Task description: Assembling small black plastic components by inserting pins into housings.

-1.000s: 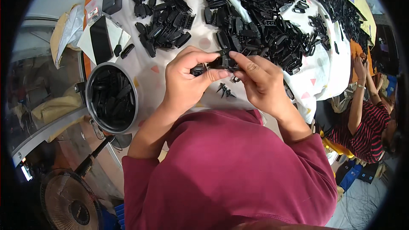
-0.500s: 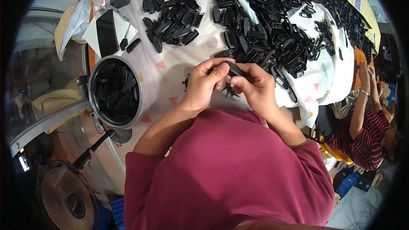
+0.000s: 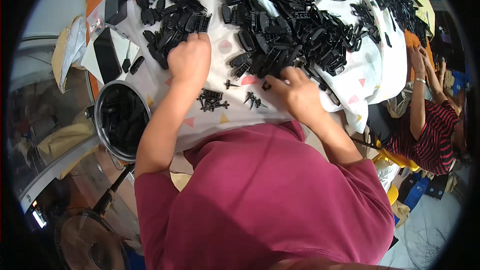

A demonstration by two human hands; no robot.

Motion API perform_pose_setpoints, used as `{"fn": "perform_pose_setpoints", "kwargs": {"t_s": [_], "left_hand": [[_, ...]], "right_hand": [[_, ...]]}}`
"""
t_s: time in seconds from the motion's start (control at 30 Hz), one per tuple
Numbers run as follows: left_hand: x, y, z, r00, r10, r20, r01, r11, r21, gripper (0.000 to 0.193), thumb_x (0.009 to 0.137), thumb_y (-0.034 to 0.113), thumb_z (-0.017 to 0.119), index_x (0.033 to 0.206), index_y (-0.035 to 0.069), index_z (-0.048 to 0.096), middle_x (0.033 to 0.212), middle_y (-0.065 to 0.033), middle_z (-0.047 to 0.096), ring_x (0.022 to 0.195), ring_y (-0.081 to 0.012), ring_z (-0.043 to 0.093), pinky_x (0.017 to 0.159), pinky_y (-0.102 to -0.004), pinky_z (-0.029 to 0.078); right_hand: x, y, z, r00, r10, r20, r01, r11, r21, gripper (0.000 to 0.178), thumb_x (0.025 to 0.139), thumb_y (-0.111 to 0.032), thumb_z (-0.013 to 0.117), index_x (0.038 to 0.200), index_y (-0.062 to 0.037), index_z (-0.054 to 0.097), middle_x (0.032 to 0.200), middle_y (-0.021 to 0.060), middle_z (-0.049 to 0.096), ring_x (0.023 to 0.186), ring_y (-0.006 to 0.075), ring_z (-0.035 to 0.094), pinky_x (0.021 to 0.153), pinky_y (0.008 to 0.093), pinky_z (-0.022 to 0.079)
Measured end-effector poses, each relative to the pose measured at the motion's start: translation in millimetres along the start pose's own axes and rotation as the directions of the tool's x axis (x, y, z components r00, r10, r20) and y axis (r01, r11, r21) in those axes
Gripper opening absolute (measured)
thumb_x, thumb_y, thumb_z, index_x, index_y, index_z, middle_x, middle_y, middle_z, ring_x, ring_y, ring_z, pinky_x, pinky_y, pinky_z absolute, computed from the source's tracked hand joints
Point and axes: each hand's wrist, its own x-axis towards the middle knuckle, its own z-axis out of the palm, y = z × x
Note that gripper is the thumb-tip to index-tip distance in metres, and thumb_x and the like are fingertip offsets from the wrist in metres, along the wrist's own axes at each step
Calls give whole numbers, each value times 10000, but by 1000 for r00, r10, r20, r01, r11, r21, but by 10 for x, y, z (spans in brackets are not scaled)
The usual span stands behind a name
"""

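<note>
My left hand (image 3: 189,59) rests knuckles-up, fingers curled, at the near edge of a small pile of black plastic parts (image 3: 167,17). What its fingers hold is hidden. My right hand (image 3: 296,91) lies at the near edge of a big heap of black plastic parts (image 3: 300,25). Its thumb and forefinger pinch a small black part (image 3: 265,87). Between the hands, two little clusters of small black pins (image 3: 212,99) (image 3: 254,101) lie on the white cloth (image 3: 225,120) with coloured triangles.
A round metal bucket (image 3: 100,101) holding black parts stands to my left, below the table edge. A dark phone (image 3: 106,55) lies on paper at the far left. Another person in a striped shirt (image 3: 425,130) works at the right. A fan (image 3: 90,242) stands lower left.
The hands, joined in front of me over a black part, have separated. The left went out to the small pile, the right to the edge of the big heap.
</note>
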Motion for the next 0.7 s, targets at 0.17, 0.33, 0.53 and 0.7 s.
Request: {"fn": "perform_pose_setpoints", "kwargs": {"t_s": [0.17,0.33,0.53,0.7], "left_hand": [[-85,44,-147,998,-40,-52,29,977,-209,153,718,76,507,851,54,581,842,-115,609,655,-209,625,513,-290,486],[-256,65,-356,953,-106,285,267,-156,-951,266,756,58,597,1018,18,566,841,-46,597,603,-94,549,532,-212,432],[-409,52,-386,972,-101,213,161,-376,-912,289,781,56,614,1058,-1,550,855,-36,576,586,-66,500,548,-180,410],[-514,128,-506,982,-56,179,151,-327,-933,299,772,49,621,1052,-17,538,879,-61,591,627,-86,507,586,-205,428]], "right_hand": [[102,-26,57,995,-57,-78,65,992,112,168,642,-139,617,801,-94,588,899,68,497,761,228,498,587,293,456],[124,18,192,998,-60,-11,60,998,-29,177,646,-169,636,791,-81,586,941,70,497,816,249,473,616,313,457],[226,-98,36,983,-41,-176,84,966,245,143,697,-78,630,826,-50,574,888,74,548,746,212,524,601,282,458],[395,-193,-332,930,156,333,-324,-76,943,116,862,-20,449,940,4,531,786,66,562,608,99,541,513,209,446]]}}
